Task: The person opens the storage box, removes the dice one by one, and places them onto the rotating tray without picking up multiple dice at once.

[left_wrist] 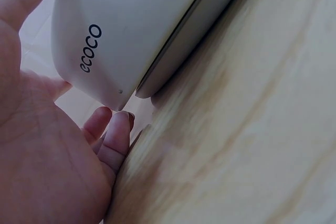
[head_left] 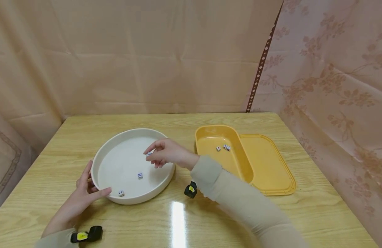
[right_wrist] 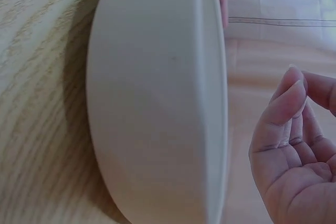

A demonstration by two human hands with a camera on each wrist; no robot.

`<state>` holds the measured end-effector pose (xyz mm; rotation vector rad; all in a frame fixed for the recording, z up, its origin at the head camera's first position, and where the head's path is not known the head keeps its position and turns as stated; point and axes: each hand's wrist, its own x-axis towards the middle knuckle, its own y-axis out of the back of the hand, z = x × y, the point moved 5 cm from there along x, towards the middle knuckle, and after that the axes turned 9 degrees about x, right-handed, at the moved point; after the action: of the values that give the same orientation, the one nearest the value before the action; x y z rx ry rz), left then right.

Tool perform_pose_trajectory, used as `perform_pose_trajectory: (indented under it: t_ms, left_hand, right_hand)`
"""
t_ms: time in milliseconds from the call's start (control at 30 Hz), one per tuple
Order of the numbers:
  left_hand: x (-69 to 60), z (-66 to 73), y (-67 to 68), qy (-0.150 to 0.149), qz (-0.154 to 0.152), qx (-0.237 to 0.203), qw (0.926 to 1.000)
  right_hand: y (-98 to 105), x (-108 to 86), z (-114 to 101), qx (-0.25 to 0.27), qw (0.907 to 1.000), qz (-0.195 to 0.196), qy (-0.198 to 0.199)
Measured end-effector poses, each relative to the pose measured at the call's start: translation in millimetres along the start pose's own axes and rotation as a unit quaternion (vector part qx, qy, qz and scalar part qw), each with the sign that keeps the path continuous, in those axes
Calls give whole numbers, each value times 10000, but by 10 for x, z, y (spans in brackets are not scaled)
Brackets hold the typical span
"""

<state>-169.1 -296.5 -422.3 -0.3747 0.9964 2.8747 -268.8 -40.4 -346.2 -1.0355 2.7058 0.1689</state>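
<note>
A round white tray (head_left: 133, 199) stands on the left of the table, with "ecoco" printed on its outer wall in the left wrist view. My left hand (head_left: 80, 196) holds its near left side, thumb over the rim and the other fingers around the outside. Above the tray's right part, my right hand (head_left: 166, 153) pinches a white die (head_left: 149, 154) between thumb and fingertips; the right wrist view hides the die. On the tray floor lie another die (head_left: 140, 176) with blue pips and a die (head_left: 121, 193) close to the near wall.
Right of the tray is a yellow box (head_left: 247, 162) holding three dice (head_left: 218, 148). A flat yellow lid (head_left: 268, 162) lies along the box's right side. My right forearm crosses in front of the box. Curtains (head_left: 147, 69) hang behind the wooden table (head_left: 132, 227).
</note>
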Motion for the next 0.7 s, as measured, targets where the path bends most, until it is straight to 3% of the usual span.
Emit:
perform_pose_trajectory:
  t_ms: [300,700]
  left_hand:
    - [-5,-13,15,87,-98,71,9999]
    - [-11,-11,-11,-8,-28,-172,9998]
  right_hand:
    - [-78,87,141,4,9995,-3,-317]
    - [-138,165,312,137,9987,-66,-477]
